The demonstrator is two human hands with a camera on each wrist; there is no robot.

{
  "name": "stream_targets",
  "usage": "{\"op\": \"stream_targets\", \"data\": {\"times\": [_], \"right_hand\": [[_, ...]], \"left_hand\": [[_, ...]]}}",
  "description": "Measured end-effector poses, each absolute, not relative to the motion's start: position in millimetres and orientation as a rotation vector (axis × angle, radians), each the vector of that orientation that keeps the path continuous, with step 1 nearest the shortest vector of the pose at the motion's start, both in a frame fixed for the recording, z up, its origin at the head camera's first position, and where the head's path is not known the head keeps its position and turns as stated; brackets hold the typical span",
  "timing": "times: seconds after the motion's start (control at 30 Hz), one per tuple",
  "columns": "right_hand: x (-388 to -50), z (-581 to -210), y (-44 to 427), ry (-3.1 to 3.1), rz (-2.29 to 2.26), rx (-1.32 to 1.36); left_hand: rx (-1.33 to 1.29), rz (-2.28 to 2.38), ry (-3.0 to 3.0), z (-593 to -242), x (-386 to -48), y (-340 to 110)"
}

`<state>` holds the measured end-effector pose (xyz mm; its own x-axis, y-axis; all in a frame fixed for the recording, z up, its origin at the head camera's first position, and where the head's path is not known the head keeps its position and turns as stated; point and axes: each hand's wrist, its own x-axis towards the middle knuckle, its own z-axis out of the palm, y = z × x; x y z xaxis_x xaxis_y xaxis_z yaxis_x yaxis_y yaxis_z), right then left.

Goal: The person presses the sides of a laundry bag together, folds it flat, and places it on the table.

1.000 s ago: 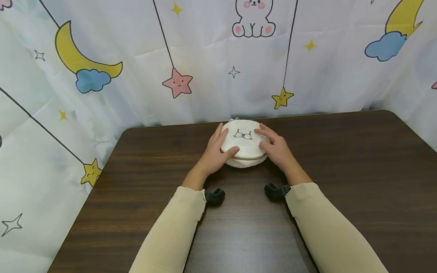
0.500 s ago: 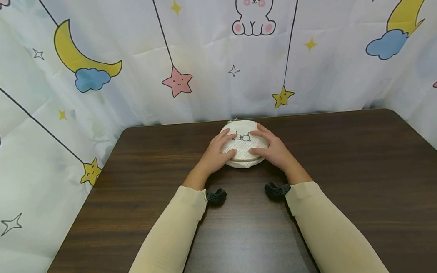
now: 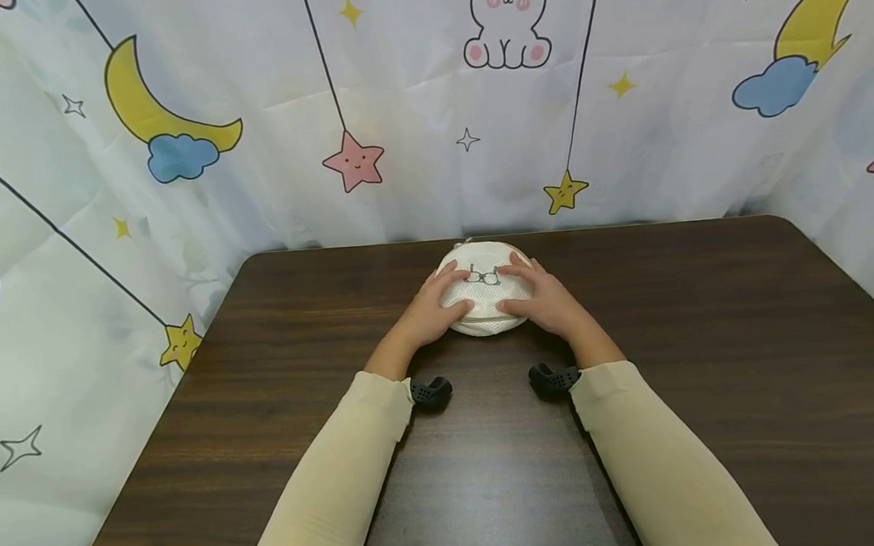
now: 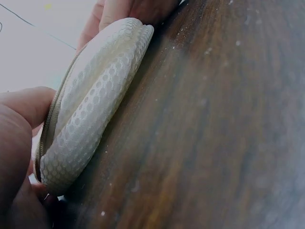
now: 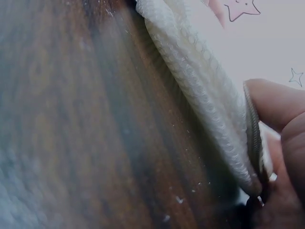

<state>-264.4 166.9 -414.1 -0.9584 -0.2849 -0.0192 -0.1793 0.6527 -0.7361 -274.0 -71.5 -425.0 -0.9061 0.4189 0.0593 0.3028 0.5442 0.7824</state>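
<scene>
A round white mesh laundry bag [image 3: 485,302] with a line drawing like a bra or glasses on its lid lies near the table's far edge. My left hand [image 3: 426,314] holds its left side, thumb at the front and fingers spread over the top. On the opposite side my right hand [image 3: 555,303] grips it likewise. In the left wrist view a tan zipper [image 4: 56,105] runs along the rim beside my thumb [image 4: 31,104]. The right wrist view shows my right thumb [image 5: 276,102] pressing the zipped rim; the fingers beyond are partly hidden.
The dark wood table [image 3: 276,350] extends on both sides and toward me. Directly behind its far edge hangs a white curtain [image 3: 410,82] printed with moons, stars and a rabbit. Dark wrist devices [image 3: 431,394] sit just below both hands.
My right hand has moved left, its thumb and fingers reaching farther over the lid. My left fingers have come over the top too. The bag has shifted slightly left.
</scene>
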Motion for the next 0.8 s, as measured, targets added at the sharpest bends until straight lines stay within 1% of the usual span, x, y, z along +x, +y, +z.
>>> {"op": "stream_targets", "data": {"times": [0.3, 0.63, 0.8], "right_hand": [[-265.6, -413.8, 167.7, 2.777, -1.146, -0.386], [-259.0, -421.0, 169.6, 2.797, -1.271, -0.511], [-256.5, -423.4, 168.7, 2.794, -1.197, -0.543]], "left_hand": [[0.591, 1.24, 2.67, -422.2, -276.3, -65.2], [0.487, 1.292, 2.725, -423.9, -266.9, -58.3], [0.501, 1.269, 2.766, -428.1, -264.2, -61.2]]}}
